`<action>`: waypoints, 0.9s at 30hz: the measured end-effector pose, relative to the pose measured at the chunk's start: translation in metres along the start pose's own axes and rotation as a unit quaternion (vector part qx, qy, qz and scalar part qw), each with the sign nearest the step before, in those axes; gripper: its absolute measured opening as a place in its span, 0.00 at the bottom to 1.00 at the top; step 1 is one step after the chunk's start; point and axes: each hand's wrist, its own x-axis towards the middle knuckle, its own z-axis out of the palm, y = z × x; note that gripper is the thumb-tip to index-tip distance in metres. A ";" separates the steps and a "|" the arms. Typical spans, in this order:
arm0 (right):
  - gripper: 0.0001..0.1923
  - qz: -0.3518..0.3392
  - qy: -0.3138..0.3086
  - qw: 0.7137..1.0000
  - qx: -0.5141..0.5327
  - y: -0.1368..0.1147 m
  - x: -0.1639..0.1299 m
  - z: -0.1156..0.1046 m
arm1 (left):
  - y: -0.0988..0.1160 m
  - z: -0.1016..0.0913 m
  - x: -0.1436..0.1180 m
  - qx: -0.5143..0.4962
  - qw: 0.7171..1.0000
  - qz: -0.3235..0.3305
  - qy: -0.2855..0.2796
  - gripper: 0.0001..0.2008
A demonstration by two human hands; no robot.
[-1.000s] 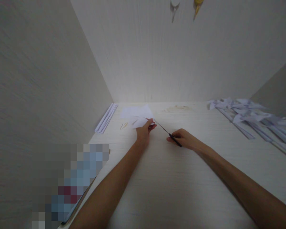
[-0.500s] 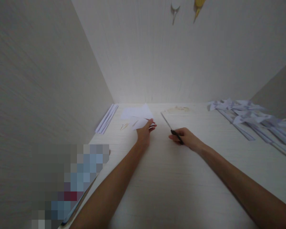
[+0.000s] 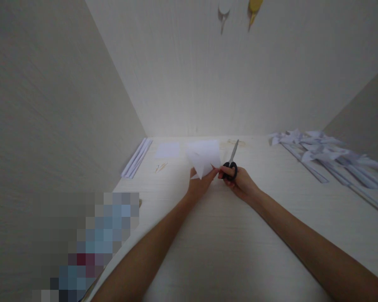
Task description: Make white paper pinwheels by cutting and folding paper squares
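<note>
My left hand [image 3: 201,183] is closed on a white paper sheet [image 3: 206,153], held up over the table with a pointed flap folding toward me. Black-handled scissors [image 3: 234,157] sit in my right hand [image 3: 239,181], blades together and pointing away from me. The fingertips of both hands meet or nearly meet at the sheet's lower right corner. Left of the held sheet, another white paper [image 3: 168,149] lies flat. In front of that paper are a few thin, pale wooden-looking sticks [image 3: 161,167].
Rolled white paper sticks [image 3: 136,158] lie at the left edge of the table [image 3: 208,251]. Several paper pinwheels on sticks [image 3: 321,155] are piled at the right. Small pale bits [image 3: 236,143] lie near the back wall, where a white hook [image 3: 223,14] and a yellow hook [image 3: 254,10] hang.
My left hand has lifted the sheet and brought it rightward. My right hand has come up toward it, the scissors turning from pointing up-left to up-right.
</note>
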 end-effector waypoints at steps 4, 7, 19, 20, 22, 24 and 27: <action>0.11 0.000 0.003 1.000 0.008 0.001 0.001 -0.001 | 0.001 0.000 -0.001 0.097 0.991 0.069 -0.068 0.04; 0.11 -0.008 0.000 1.000 0.002 0.002 0.001 -0.002 | 0.003 0.000 -0.001 0.115 0.989 0.078 -0.047 0.06; 0.13 -0.043 0.004 0.996 -0.078 0.008 0.003 -0.004 | -0.001 -0.001 0.006 0.063 0.990 0.105 -0.070 0.05; 0.13 -0.044 0.007 0.996 -0.081 0.008 0.003 -0.004 | -0.001 -0.002 0.006 0.064 0.989 0.106 -0.075 0.05; 0.13 -0.052 0.010 0.995 -0.090 0.009 0.003 -0.004 | -0.002 -0.001 0.006 0.067 0.989 0.104 -0.085 0.05; 0.13 -0.063 0.011 0.993 -0.103 0.010 0.003 -0.004 | -0.003 -0.001 0.006 0.068 0.989 0.093 -0.095 0.05; 0.13 -0.078 0.003 0.989 -0.127 0.011 0.004 -0.007 | -0.004 -0.003 0.008 0.067 0.991 0.051 -0.103 0.05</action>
